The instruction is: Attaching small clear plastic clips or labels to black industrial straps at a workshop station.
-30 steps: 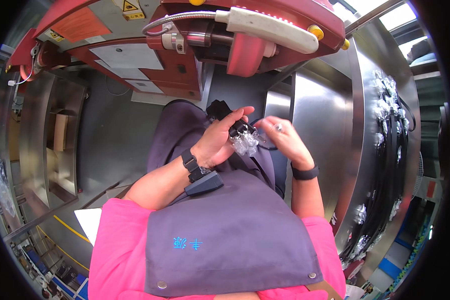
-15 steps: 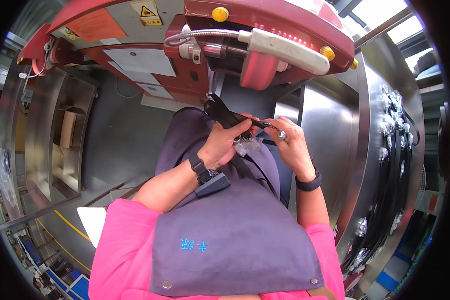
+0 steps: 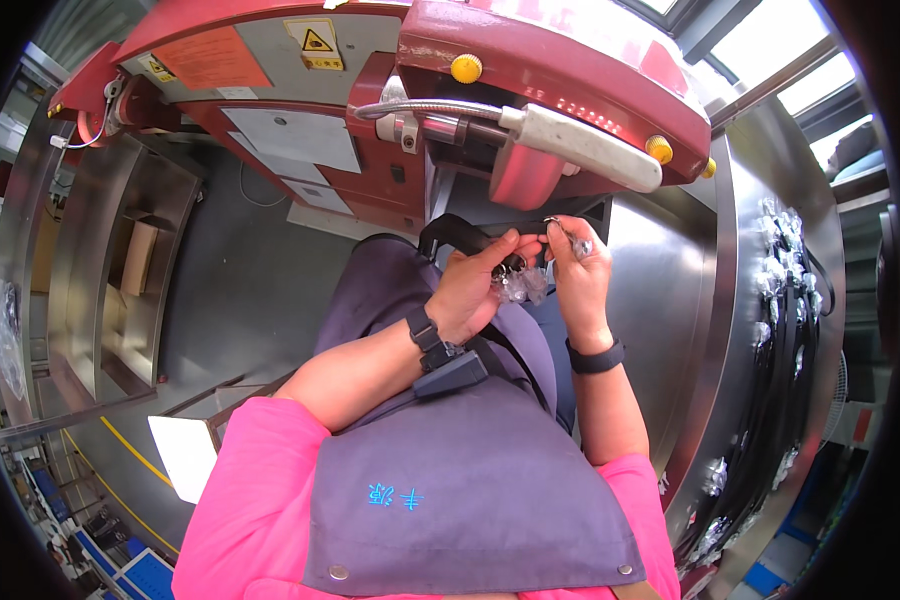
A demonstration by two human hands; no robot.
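In front of the red machine, a black strap [image 3: 458, 236] runs across both hands above my lap. My left hand [image 3: 467, 292] is closed on the strap, thumb on top. Metal fittings and a crumpled clear plastic wrap [image 3: 522, 286] hang from the strap just under my left fingers. My right hand [image 3: 578, 272] pinches a part of the same strap between thumb and fingertips, to the right of my left hand and close to it. A small shiny wrapped piece [image 3: 581, 246] shows at the right fingers.
Ahead stands the red machine [image 3: 560, 75] with yellow knobs, a pinkish wheel [image 3: 528, 178] and a pale lamp head [image 3: 585, 150]. A steel table [image 3: 660, 280] is at right, with several black straps [image 3: 785, 350] bundled beyond. A steel shelf [image 3: 80, 290] with a cardboard box [image 3: 140, 258] is at left.
Both hands have shifted a little to the right in the picture, and the right hand is raised more upright. The strap's left part now bends over instead of pointing up toward the machine.
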